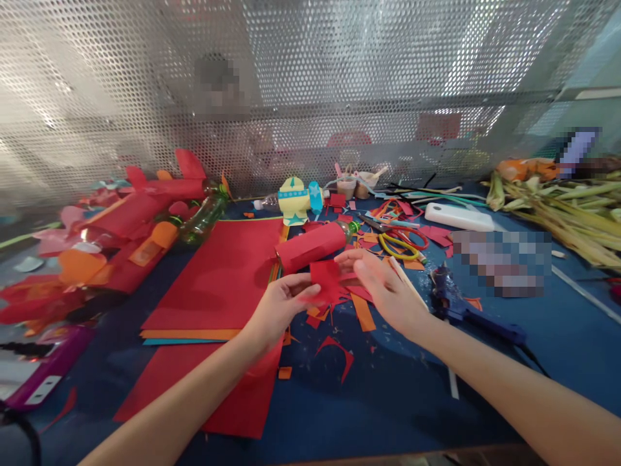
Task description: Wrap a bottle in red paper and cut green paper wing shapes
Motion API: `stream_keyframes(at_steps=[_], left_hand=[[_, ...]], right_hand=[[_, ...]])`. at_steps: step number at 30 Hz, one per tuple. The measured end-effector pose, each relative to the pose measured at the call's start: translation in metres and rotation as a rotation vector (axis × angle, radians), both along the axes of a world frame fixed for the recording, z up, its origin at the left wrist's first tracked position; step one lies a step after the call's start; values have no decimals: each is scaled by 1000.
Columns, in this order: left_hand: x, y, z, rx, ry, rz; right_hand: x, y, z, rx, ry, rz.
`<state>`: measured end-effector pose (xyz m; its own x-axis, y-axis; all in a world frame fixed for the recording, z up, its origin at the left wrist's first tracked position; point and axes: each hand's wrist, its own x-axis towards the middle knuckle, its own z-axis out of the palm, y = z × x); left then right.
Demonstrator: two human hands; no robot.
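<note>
Above paper scraps, left fingers pinching red piece

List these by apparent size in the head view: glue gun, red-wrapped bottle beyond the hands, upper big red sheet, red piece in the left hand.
Upper red sheet
Red-wrapped bottle and glue gun: too alike to rank
Red piece in the left hand

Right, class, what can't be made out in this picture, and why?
All in the head view:
Purple object: cut off by the left edge.
Shape behind the metal mesh: mesh and pixelation.
Thing beside the white case: pixelated.
Bottle body inside the red wrap: covered by paper.
Whether the right hand grips the red square: its fingers hide this.
</note>
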<state>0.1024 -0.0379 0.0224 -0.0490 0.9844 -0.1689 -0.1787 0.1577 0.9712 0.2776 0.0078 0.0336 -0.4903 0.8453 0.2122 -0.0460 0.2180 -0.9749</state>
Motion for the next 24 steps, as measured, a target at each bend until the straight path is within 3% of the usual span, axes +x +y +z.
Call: stream_keyframes(at_steps=[3,9,13,17,20,24], left_hand=[[-1,1,-1,11,15,87],[-2,2,1,126,16,181],[0,1,2,126,-15,195],[-1,2,3,89,-129,220],[-4,4,4,107,-182,257],[-8,8,2,127,-155,305]], right_hand=[[0,0,-2,-61,14,28],[-2,3,-11,-44,-286,87],[-3,3,-12,-17,-339,107],[-3,6,-13,6,-260,87],[-1,11,-14,-19,-160,-27],[3,19,-12,-125,137,-151]])
